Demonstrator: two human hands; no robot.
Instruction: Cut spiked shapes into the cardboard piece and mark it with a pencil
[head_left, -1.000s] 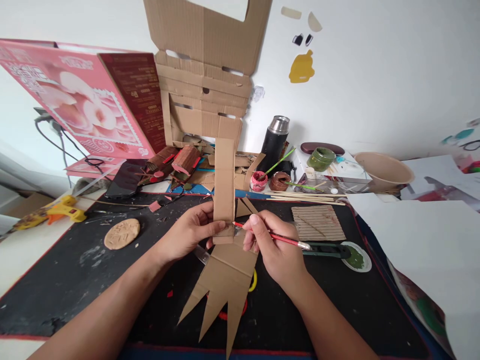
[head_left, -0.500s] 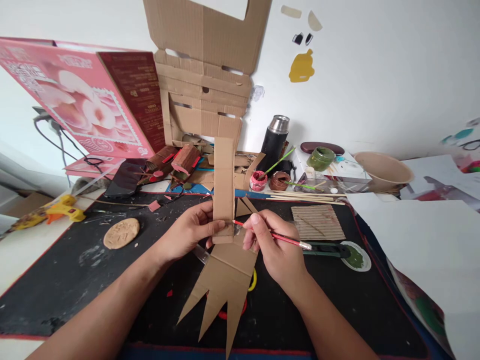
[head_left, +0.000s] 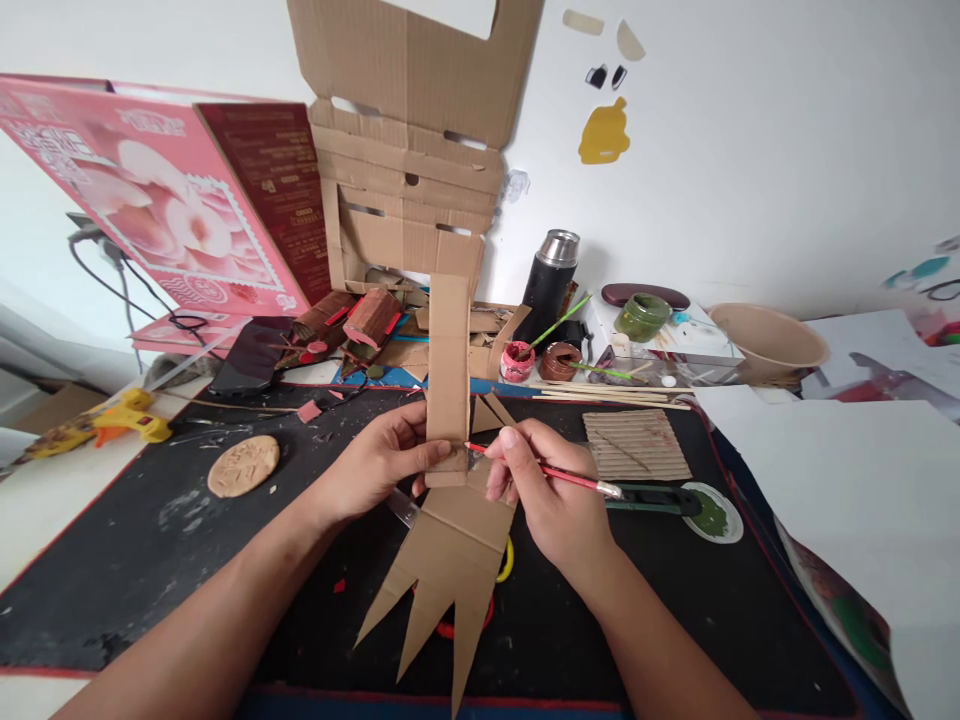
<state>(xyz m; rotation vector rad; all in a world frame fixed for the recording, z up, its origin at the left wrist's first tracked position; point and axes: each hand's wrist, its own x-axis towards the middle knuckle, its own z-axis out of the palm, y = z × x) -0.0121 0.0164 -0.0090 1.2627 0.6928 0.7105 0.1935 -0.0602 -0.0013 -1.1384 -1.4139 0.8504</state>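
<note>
Both curled: left hand (head_left: 382, 457) pinching cardboard (head_left: 449, 370), right hand (head_left: 559, 515) pencil (head_left: 571, 477).

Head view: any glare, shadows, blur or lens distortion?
Head view: soft shadow on the wall beside the black thermos, highlight on its steel cap; head view: pink box appears skewed by wide-angle stretch; head view: red pencil and cardboard strip look sharp, no obvious motion blur.
</note>
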